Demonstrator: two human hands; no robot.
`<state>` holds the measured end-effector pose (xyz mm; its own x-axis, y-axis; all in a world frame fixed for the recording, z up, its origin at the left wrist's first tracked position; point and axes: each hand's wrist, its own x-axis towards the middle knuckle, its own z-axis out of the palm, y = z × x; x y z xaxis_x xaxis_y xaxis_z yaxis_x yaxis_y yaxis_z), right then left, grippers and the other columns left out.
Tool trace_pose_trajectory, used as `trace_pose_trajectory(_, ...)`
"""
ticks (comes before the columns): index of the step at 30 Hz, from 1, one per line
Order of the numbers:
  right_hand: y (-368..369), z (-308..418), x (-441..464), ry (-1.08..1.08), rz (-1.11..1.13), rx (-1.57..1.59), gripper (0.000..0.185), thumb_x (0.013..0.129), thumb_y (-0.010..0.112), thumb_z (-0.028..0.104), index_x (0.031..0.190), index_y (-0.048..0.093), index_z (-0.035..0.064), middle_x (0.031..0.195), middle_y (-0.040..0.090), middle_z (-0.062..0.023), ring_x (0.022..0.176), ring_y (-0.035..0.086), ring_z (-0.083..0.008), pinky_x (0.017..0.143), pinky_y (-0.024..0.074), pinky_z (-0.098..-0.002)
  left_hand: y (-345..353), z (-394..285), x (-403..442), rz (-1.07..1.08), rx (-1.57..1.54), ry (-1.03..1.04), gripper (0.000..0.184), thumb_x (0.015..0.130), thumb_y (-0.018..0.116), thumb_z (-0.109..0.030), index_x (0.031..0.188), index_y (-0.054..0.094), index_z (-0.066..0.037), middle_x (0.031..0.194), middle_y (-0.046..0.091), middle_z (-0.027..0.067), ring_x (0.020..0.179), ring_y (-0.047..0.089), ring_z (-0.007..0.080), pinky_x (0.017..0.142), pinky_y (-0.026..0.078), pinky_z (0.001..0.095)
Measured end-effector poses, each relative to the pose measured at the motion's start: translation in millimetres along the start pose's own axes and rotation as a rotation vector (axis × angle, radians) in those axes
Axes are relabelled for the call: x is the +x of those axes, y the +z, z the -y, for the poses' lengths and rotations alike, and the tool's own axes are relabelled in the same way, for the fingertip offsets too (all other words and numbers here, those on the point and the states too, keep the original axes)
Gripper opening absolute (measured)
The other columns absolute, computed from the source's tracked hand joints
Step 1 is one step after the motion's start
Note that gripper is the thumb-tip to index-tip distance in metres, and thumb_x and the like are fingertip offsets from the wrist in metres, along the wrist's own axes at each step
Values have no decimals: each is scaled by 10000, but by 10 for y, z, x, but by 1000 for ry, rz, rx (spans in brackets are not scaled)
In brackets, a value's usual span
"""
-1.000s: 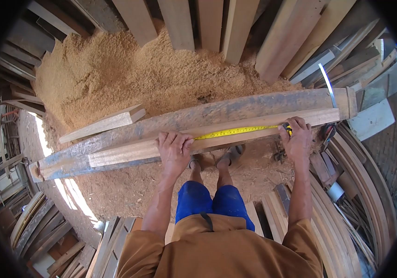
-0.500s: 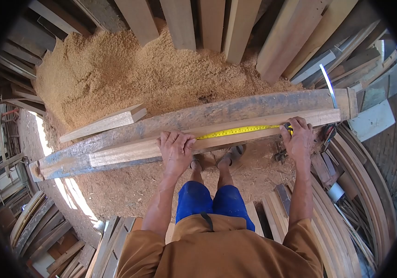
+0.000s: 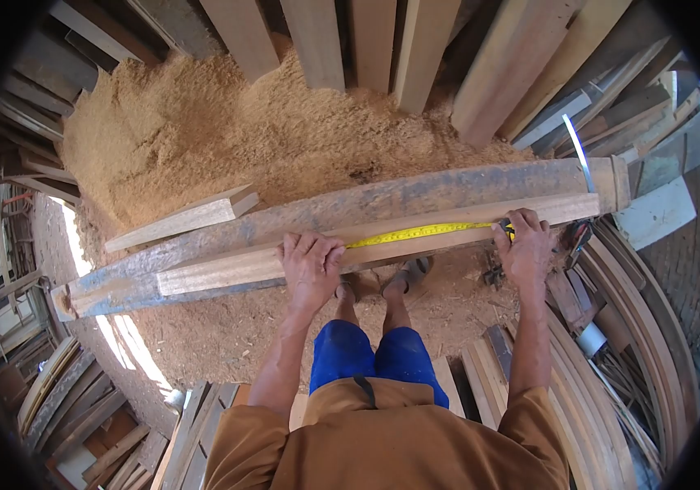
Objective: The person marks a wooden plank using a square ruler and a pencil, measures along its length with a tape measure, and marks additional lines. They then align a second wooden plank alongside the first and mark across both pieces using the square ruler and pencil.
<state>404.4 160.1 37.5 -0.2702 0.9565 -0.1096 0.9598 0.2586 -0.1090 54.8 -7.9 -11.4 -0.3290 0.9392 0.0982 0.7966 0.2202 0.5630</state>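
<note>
A yellow tape measure [image 3: 419, 234] is drawn out along a long squared timber [image 3: 240, 261], which rests on a broad weathered beam [image 3: 350, 202]. Near the timber's middle, my left hand [image 3: 311, 263] pinches the blade's left end against the wood, its fingers curled over the top edge. My right hand [image 3: 524, 247] is closed around the tape's dark case, mostly hidden by the fingers, toward the timber's right end. Between both hands the blade lies nearly straight along the timber.
Beyond the beam spreads a sawdust heap [image 3: 268, 135], with upright planks [image 3: 313, 45] behind it. A short wood block [image 3: 187, 219] lies at the beam's far side. Curved boards [image 3: 640, 327] are stacked at right. A thin metal strip [image 3: 579, 151] stands near the beam's right end.
</note>
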Motion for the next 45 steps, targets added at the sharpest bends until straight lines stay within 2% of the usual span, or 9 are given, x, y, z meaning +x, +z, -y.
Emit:
trace_pose_trajectory(14,195,-142,-111,-86,-159,76,413,970,721,452,1181,754,98,1269,671,-94,1108,593,-379,935,436,-546,24,14,11,-9,24,22,80,837,830,-163,903,791,-187,897,686,-21,946,561,270,873,373,451)
trace_pose_trajectory(23,212,-155,-164,-103,-199,102,371,938,765,388,1176,751,104,1277,661,-94,1123,594,-373,959,448,-540,3,-11,22,14,6,5,55,859,824,-176,905,795,-185,902,684,-16,951,551,268,873,368,454)
trace_pose_trajectory(43,219,-229,-154,-111,-153,146,374,930,750,395,1161,759,101,1267,669,-105,1118,600,-382,947,447,-540,-19,31,37,62,34,31,86,855,817,-177,935,794,-196,933,677,-10,983,561,279,879,377,489)
trace_pose_trajectory(45,212,-224,-156,-100,-142,147,373,927,752,397,1158,760,103,1267,671,-105,1121,602,-384,951,448,-539,-21,24,37,71,28,17,96,843,818,-142,926,782,-173,937,679,0,997,561,291,876,386,504)
